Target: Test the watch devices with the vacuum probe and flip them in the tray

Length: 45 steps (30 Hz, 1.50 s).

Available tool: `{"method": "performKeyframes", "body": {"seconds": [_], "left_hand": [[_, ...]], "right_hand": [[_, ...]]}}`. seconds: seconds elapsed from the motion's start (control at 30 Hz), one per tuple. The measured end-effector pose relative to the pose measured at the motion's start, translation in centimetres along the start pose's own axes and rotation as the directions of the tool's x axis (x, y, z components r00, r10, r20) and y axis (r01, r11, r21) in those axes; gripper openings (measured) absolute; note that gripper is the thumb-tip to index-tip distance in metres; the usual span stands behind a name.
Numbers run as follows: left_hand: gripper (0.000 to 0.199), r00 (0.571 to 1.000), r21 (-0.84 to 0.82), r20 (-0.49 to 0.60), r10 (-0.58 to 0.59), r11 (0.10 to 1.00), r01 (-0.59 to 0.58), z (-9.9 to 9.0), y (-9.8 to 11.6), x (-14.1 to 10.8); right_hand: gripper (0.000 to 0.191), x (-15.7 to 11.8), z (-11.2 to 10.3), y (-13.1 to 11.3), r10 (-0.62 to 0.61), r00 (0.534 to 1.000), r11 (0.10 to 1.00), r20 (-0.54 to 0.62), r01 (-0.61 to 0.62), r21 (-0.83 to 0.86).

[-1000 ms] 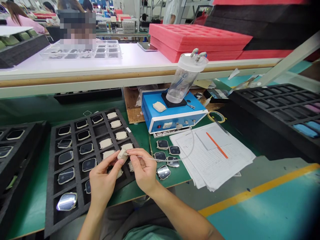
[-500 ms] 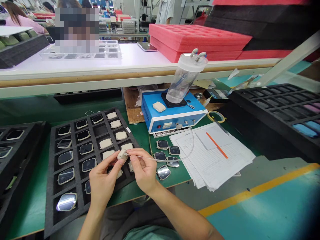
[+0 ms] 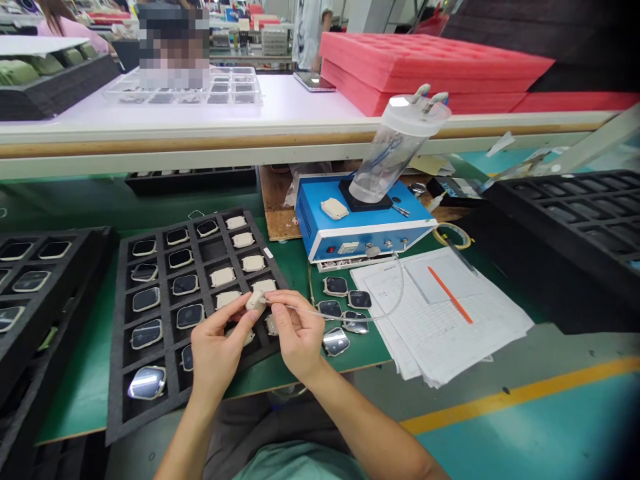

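Between the thumb and fingers of my left hand [image 3: 220, 347] is a small beige watch case [image 3: 256, 302], held edge-up above the foam tray. My right hand [image 3: 303, 337] pinches the end of a thin clear tube [image 3: 383, 316] against the side of that case; the tip's exact contact is too small to make out. The tube curves back to the front of a blue machine [image 3: 320, 230]. Below my hands, the black foam tray [image 3: 116, 333] holds dark-screened watches and beige cases in its compartments. Right of my right hand, several loose watch faces [image 3: 335, 287] lie on the green mat.
On the blue machine sit a clear cylinder [image 3: 383, 163] and another beige case [image 3: 334, 209]. Papers [image 3: 440, 340] with an orange stick [image 3: 450, 295] lie to the right. More black trays stand left and right. A raised white shelf [image 3: 280, 120] carries red foam [image 3: 430, 70].
The view has swung slightly left, so everything appears farther right. Both hands keep the case and the tube together, with little change in their grip.
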<state>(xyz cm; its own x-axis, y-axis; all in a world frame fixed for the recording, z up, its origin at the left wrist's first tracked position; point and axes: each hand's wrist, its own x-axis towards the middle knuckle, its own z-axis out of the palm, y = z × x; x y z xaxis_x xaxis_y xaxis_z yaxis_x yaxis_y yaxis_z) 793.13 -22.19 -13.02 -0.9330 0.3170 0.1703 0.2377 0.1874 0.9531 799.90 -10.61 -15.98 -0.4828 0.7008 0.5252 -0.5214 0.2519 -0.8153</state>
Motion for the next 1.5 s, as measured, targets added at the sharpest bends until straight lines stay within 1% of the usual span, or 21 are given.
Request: {"method": "performKeyframes", "body": {"seconds": [0.2, 0.53, 0.9, 1.4, 1.5], "left_hand": [[0.037, 1.000, 0.028, -0.020, 0.002, 1.000, -0.001, 0.04, 0.63, -0.01], [0.039, 0.999, 0.012, -0.023, -0.032, 0.999, 0.032, 0.10, 0.90, 0.08], [0.039, 1.000, 0.041, -0.029, 0.008, 0.999, -0.007, 0.11, 0.80, 0.14], [0.036, 1.000, 0.027, -0.022, -0.017, 0.999, 0.017, 0.05, 0.75, -0.01], [0.037, 1.000, 0.034, -0.027, -0.008, 0.999, 0.008, 0.06, 0.75, 0.02]], "right_hand": [[0.017, 0.08, 0.17, -0.02, 0.003, 1.000, 1.000, -0.005, -0.003, 0.008], [0.017, 0.10, 0.18, 0.13, -0.002, 1.000, 1.000, 0.001, 0.002, 0.006], [0.016, 0.12, 0.18, 0.20, -0.008, 1.000, 1.000, 0.001, 0.008, -0.026], [0.016, 0.17, 0.19, 0.07, -0.009, 1.000, 1.000, -0.002, 0.009, -0.021], [0.016, 0.16, 0.18, 0.06, -0.006, 1.000, 1.000, 0.001, 0.006, -0.020]]}}
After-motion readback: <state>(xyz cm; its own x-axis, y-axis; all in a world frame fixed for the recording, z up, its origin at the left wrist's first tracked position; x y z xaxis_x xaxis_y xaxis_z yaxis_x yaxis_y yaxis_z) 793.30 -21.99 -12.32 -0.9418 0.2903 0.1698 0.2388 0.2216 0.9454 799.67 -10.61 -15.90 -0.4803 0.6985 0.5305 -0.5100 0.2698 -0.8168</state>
